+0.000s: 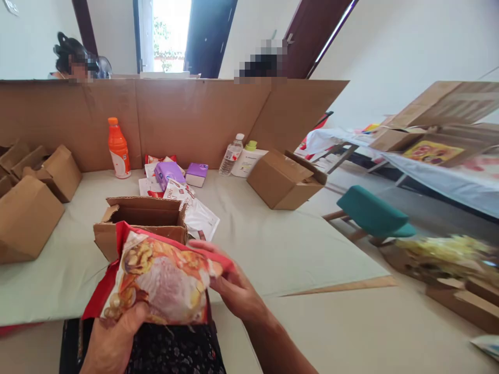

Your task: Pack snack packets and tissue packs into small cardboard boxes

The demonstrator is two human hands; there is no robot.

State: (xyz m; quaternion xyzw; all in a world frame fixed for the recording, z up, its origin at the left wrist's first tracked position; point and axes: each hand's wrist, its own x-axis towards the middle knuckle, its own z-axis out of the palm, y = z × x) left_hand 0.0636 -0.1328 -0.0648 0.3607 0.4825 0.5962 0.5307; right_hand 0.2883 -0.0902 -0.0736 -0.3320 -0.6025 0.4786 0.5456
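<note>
A left hand [117, 332] grips the lower left of a red-edged food packet [171, 283], thumb across its printed front, fingers hidden. The packet, held up before an open carton [106, 241] at the edge of a table [273, 249], looks soft and bulging, likely fairly light, its film probably slick but not fragile; the sealed ends and underside seem the surest holds. Its long axis runs left to right, printed face toward the wearer. A right hand [236, 291] closes around the right end.
</note>
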